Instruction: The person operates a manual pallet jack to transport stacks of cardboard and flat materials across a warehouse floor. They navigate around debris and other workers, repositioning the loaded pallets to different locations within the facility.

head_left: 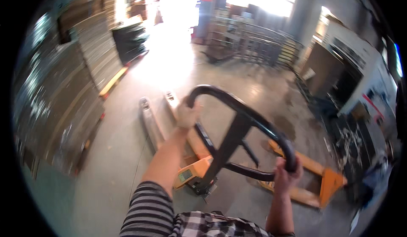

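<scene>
Both of my hands grip the black looped handle of an orange pallet jack. My left hand is wrapped round the far left corner of the loop. At the near right corner, my right hand is closed round the bar. The handle's dark shaft runs down to the jack's orange body, which has a small display on it. Two long forks stretch ahead along the floor, nothing lying on them. The loop is tilted, its left side farther from me than its right.
Film-wrapped stacks of flat cardboard stand at the left. A second orange pallet jack is close on the right. Metal racks line the back, beside a bright doorway. A white machine and dark clutter occupy the right side.
</scene>
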{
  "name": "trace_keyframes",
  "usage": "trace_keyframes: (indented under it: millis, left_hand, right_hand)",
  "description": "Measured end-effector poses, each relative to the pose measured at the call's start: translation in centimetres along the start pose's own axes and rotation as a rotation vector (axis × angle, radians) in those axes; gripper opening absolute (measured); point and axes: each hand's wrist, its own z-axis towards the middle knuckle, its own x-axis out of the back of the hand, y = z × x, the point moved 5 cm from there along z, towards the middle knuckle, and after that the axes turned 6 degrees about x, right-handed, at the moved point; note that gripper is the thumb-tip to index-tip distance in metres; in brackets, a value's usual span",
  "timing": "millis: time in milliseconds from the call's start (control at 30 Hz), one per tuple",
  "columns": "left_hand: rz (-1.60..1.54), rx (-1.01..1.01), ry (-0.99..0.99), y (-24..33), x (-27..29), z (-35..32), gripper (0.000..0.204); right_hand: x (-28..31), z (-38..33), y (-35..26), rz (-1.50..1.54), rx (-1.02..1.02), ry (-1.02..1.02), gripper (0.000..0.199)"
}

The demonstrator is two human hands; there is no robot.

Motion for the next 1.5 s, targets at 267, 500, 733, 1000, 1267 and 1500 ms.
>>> trace_keyframes:
  millis: [267,500,733,1000,1267,1500]
  left_hand:
    - [0.16,-0.073,0.114,-5.5,-15.2,5.8,0.023]
    - [0.152,-0.181,0.192,-10.0,-29.8,14.0,0.02]
    - [0.196,-0.171,0.261,-15.3,-43.7,25.9,0.02]
    - [0.243,-0.154,0.372,-17.4,-57.9,34.6,0.02]
    - [0.217,-0.258,0.747,-21.5,-69.5,40.4,0.019]
    - [0.36,-0.301,1.032,-21.8,-64.9,55.4,0.013]
  right_hand:
    - [-0.8,16.0,17.4,-0.021,-0.013,-0.087,0.011]
    - [-4.2,31.4,35.2,0.024,-0.074,-0.096,0.01]
    - [-11.6,46.8,53.0,0.062,-0.065,-0.131,0.011]
    - [-30.0,68.2,75.5,0.403,-0.207,-0.443,0.004]
    - [-49.2,78.7,89.0,0.653,-0.316,-0.669,0.007]
    - [-65.4,82.8,85.4,0.752,-0.241,-0.803,0.006]
